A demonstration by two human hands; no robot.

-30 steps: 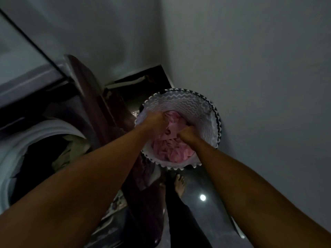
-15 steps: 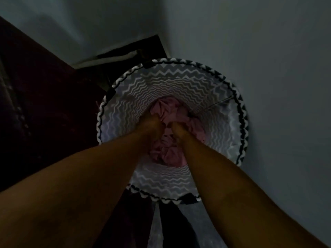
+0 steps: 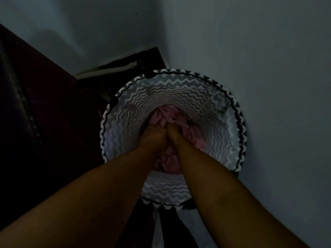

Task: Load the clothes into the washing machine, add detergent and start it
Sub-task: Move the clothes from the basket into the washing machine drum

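Both my forearms reach down from the near edge into the laundry basket [image 3: 215, 140], a round one with a grey zigzag lining and a black-and-white rim. My left hand [image 3: 154, 136] and right hand [image 3: 172, 133] sit side by side, knuckles nearly touching, deep inside it. Each looks curled into the pink clothes [image 3: 168, 160] bunched at the bottom, as if gripping a fold, though the light is dim and my fingertips are buried in the fabric, so I judge that from the fists alone. The pink cloth lies under and just beyond my hands, filling the basket's floor. Past the basket, a pale wall [image 3: 268, 68] stands to the right of my hands and a dark panel [image 3: 44, 113] to the left; the washing machine is not in view. I take this to be the loading step, at its start. Next I need a firm gather of the bundle, a lift clear of the rim, and a turn toward the drum.
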